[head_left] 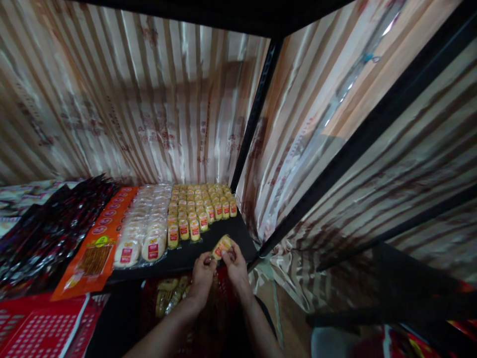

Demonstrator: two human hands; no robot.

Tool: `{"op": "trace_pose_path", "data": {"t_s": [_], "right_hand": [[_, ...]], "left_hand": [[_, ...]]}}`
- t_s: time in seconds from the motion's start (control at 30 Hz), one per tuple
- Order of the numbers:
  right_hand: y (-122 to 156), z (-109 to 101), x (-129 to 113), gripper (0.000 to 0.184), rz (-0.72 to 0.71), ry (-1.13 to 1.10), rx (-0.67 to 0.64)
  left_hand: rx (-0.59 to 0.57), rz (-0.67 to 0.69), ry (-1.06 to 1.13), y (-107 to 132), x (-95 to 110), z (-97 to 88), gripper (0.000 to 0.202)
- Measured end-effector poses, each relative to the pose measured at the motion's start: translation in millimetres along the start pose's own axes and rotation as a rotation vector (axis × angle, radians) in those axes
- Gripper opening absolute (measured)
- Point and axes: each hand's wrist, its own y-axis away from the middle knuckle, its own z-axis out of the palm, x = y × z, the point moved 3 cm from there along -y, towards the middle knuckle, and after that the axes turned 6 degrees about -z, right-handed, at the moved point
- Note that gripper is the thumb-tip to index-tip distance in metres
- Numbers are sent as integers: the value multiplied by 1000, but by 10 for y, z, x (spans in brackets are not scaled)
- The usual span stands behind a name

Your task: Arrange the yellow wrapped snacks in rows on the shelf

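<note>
Both my hands are raised at the front edge of the black shelf, around one small yellow packaged snack cake with a red label. My right hand grips its right side between thumb and fingers. At its lower left end, the closed fingers of my left hand pinch the wrapper. Behind them on the shelf stand rows of the same yellow packaged snack cakes. Below my forearms, a red basket holds more yellow wrapped pieces, partly hidden by my left arm.
Left of the rows lie round white packaged cakes, an orange snack bag and dark shiny packets. A red perforated basket sits at the lower left. A black shelf post rises at the corner, before striped plastic sheeting.
</note>
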Motion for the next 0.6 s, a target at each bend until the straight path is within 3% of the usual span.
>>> {"op": "trace_pose_path", "data": {"t_s": [0.1,0.23,0.4,0.6], "right_hand": [[-283,-43,11,57,-30,47,-26],[-625,-10,109,53,-90,93,-7],[-897,163,163,36,-162,134,-20],[-1040,283,167,26,-164,231,-44]], "left_hand": [[153,317,-304,-67,153,-5,37],[80,598,-591,-137,269,109,44],[24,681,-858,-310,307,235,48],[38,704,-934,-489,282,261,52]]}}
